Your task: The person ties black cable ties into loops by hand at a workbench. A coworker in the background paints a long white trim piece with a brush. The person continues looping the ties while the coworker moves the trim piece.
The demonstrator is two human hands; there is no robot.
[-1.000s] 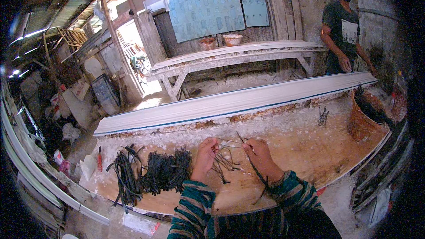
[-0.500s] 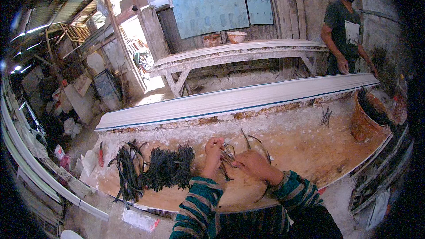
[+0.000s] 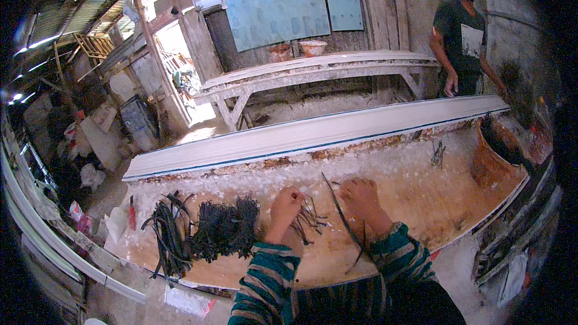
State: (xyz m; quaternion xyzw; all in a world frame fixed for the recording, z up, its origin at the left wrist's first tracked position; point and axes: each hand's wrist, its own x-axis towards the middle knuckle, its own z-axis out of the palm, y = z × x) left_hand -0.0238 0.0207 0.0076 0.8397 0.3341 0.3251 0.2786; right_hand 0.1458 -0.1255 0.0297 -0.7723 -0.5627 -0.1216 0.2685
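My left hand (image 3: 285,207) is closed, its thumb and fingertips pinched together; what is between them is too small to make out. Several thin dark strips (image 3: 310,215) fan out over the brown board just right of it. My right hand (image 3: 360,200) is curled with its fingertips down at a long black strip (image 3: 344,212), which runs from beyond the fingers back toward the wrist. To the left of my hands lies a thick pile of short looped black strips (image 3: 226,227). Beside that pile is a bundle of longer, flat black strips (image 3: 172,235).
A long white moulding (image 3: 313,135) with a blue edge runs along the board's far side. An orange bucket (image 3: 495,159) stands at the right, near a small strip bunch (image 3: 438,154). A red-handled tool (image 3: 132,213) lies left. A person (image 3: 460,36) stands behind, right.
My hands have moved apart; before, they were together with thin strips between them. The right hand has shifted to the long strip. The view has swung slightly right.
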